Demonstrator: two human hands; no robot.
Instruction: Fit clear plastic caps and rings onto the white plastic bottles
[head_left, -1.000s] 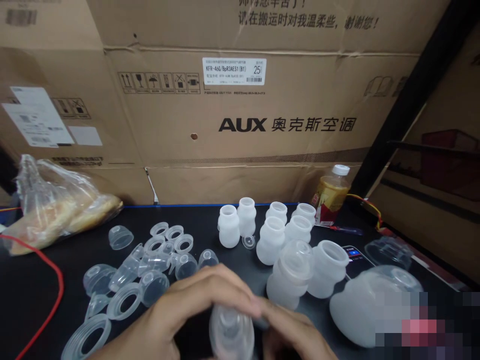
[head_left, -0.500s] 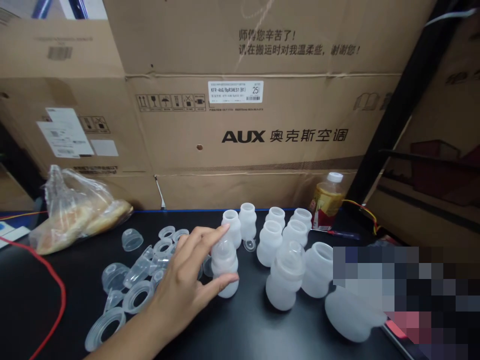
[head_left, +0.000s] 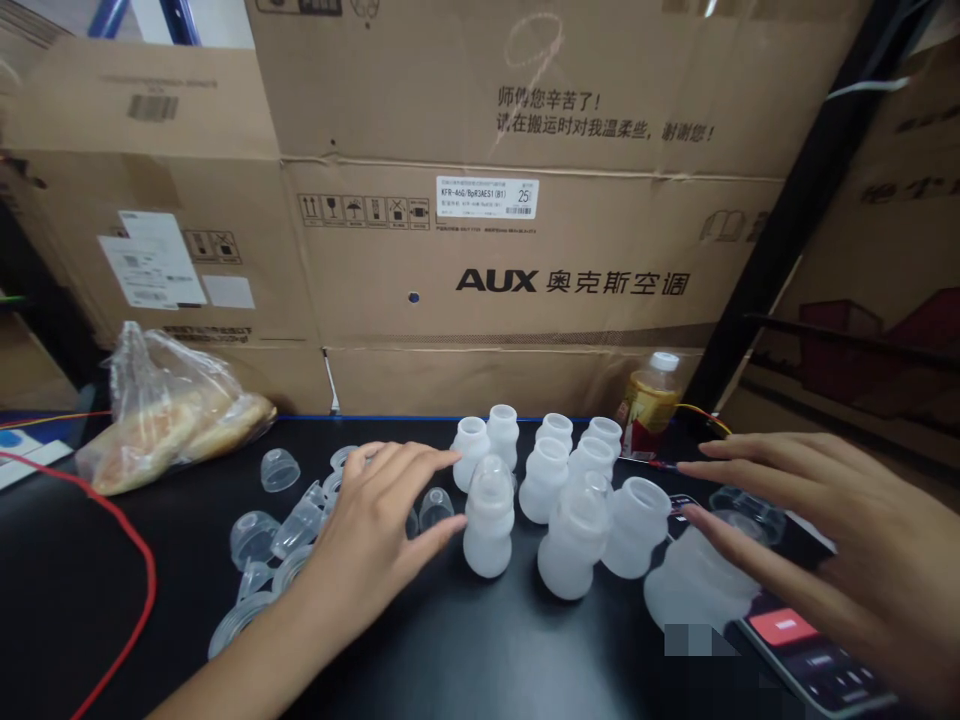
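My left hand is open, its thumb and fingers apart, just left of a small frosted bottle with a clear dome cap. A second capped bottle stands to its right, beside an uncapped wide bottle. My right hand hovers open with spread fingers over a larger frosted bottle that lies tilted, partly hidden by the fingers. Behind these, several open-necked bottles stand upright in a cluster.
Clear plastic rings, domes and funnels lie at left, partly behind my arm. A phone lies at right. Bread in a plastic bag, a red cable, a drink bottle and a large cardboard box stand around.
My left hand has come away from the capped bottle, which now stands clear of the fingers. My right hand now shows above the tilted bottle. The view has shifted a little.
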